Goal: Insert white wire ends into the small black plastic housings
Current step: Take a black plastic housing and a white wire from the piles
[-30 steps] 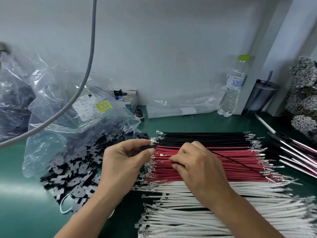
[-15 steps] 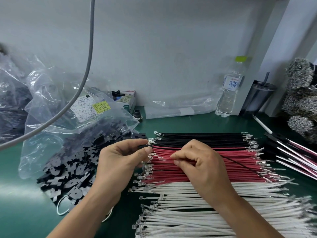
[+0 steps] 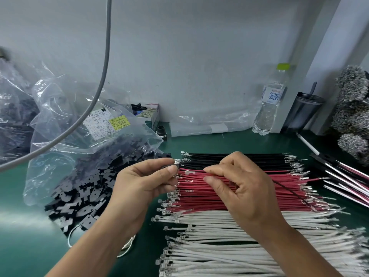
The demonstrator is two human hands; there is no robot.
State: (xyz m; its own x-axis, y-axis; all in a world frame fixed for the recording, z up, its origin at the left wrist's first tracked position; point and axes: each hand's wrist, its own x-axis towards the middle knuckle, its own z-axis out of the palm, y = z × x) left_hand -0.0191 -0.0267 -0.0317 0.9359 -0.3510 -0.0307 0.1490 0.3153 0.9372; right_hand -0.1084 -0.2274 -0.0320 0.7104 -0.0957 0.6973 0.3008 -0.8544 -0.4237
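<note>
The left hand (image 3: 143, 182) pinches a small black housing (image 3: 173, 167) while the right hand (image 3: 237, 188) pinches a black wire (image 3: 287, 189) above the red wires (image 3: 199, 198). White wires (image 3: 219, 246) lie just nearer; loose black housings (image 3: 79, 198) heap to the left.

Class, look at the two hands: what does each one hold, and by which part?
Both hold one black wire: the left hand pinches its terminal end, the right hand its middle. Whether a housing is there cannot be told.

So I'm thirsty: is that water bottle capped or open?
Capped. The water bottle stands upright by the wall with its green cap on.
</note>
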